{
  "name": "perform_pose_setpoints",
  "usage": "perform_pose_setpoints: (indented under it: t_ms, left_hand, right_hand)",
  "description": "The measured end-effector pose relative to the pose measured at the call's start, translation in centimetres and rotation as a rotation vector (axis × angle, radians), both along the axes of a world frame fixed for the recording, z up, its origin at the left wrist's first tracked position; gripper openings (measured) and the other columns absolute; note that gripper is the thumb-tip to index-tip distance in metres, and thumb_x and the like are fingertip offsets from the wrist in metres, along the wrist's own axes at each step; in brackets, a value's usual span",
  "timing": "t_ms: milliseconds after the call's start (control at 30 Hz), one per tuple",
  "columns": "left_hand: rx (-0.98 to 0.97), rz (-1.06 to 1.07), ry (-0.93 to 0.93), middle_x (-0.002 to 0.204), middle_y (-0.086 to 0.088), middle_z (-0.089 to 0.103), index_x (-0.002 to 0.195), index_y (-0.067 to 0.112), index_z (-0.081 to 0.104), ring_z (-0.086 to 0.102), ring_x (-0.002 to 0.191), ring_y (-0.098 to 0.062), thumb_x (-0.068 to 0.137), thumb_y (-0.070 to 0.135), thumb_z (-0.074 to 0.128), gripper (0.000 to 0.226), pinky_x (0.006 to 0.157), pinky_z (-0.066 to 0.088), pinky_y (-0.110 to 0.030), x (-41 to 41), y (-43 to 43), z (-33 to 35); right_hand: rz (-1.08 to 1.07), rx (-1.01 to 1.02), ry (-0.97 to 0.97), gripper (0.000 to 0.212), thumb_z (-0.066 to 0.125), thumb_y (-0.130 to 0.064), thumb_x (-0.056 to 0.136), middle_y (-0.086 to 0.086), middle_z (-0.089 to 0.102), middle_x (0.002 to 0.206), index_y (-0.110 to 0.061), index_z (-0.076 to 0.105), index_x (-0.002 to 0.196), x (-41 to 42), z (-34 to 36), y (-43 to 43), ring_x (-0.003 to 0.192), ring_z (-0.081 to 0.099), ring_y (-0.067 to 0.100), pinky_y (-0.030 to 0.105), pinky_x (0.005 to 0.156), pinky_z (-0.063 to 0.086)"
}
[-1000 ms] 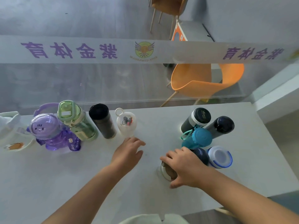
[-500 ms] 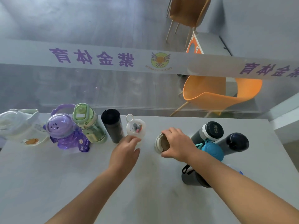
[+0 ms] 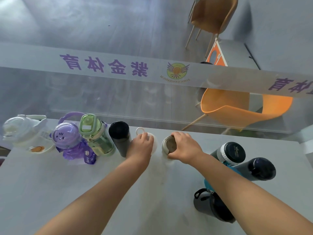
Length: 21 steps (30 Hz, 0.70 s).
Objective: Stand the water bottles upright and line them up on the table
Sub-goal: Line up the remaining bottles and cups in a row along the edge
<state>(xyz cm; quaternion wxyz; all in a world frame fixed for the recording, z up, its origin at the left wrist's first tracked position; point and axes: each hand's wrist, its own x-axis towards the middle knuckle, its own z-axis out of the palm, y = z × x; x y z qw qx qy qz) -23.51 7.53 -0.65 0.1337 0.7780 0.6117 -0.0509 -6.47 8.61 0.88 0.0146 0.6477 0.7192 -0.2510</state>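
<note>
A row of upright bottles stands along the table's far edge: a white bottle (image 3: 25,133), a purple cat-face bottle (image 3: 67,141), a green bottle (image 3: 94,134), a black flask (image 3: 120,136) and a small white bottle with a ring loop (image 3: 153,139). My left hand (image 3: 141,146) rests on top of the small white bottle. My right hand (image 3: 184,146) grips a white bottle with a metal lid (image 3: 169,145), upright just right of the row. At the right stand a grey bottle with a black cap (image 3: 232,152), a dark flask (image 3: 259,168), a teal bottle (image 3: 207,183) and a dark strapped bottle (image 3: 210,206).
The grey table (image 3: 84,192) ends at a glass partition (image 3: 118,99) with a printed band, right behind the row. An orange chair (image 3: 237,109) and a brown chair (image 3: 213,16) stand beyond the glass. The table's right edge lies just past the dark flask.
My right hand has carried the metal-lidded bottle from the near cluster up and left into line beside the small white bottle. My left hand has moved forward onto the small white bottle.
</note>
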Motion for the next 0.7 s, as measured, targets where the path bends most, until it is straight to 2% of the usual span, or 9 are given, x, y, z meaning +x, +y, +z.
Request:
perform_pose_setpoints:
  t_ms: [67,167,267,700]
  left_hand:
    - [0.005,-0.012,0.035,0.132,-0.011,0.042,0.122,0.009,0.038,0.041,0.117,-0.028,0.081,0.013,0.059,0.047,0.08,0.04,-0.034,0.17,0.13,-0.02]
    - [0.032,-0.019,-0.01,0.124,-0.013,0.048,0.114,0.007,0.045,0.045,0.111,-0.031,0.079,0.005,0.056,0.036,0.077,0.038,-0.035,0.2,0.18,-0.03]
    - [0.031,-0.046,-0.025,0.119,-0.014,0.051,0.109,0.006,0.048,0.046,0.109,-0.032,0.078,0.006,0.057,0.032,0.077,0.039,-0.036,0.08,0.22,0.03]
    - [0.041,-0.117,0.009,0.119,-0.011,0.051,0.112,0.008,0.046,0.047,0.109,-0.029,0.076,0.001,0.054,0.037,0.07,0.038,-0.033,-0.09,0.25,-0.46]
  right_hand:
    - [0.011,0.003,0.005,0.063,0.072,-0.033,0.066,-0.001,0.049,0.125,-0.02,0.043,0.121,0.11,-0.02,0.25,0.114,0.041,0.021,0.034,0.088,0.045]
    - [0.025,0.005,0.017,0.068,0.072,-0.031,0.067,-0.002,0.047,0.128,-0.02,0.041,0.127,0.25,-0.05,0.41,0.117,0.04,0.02,0.033,0.09,0.043]
    - [0.025,0.009,0.031,0.07,0.073,-0.031,0.067,-0.001,0.046,0.129,-0.02,0.04,0.128,0.4,-0.06,0.44,0.118,0.04,0.02,0.034,0.092,0.043]
    - [0.05,0.011,0.019,0.077,0.075,-0.033,0.069,-0.002,0.043,0.136,-0.019,0.036,0.134,0.15,-0.05,0.3,0.124,0.036,0.02,0.036,0.097,0.043]
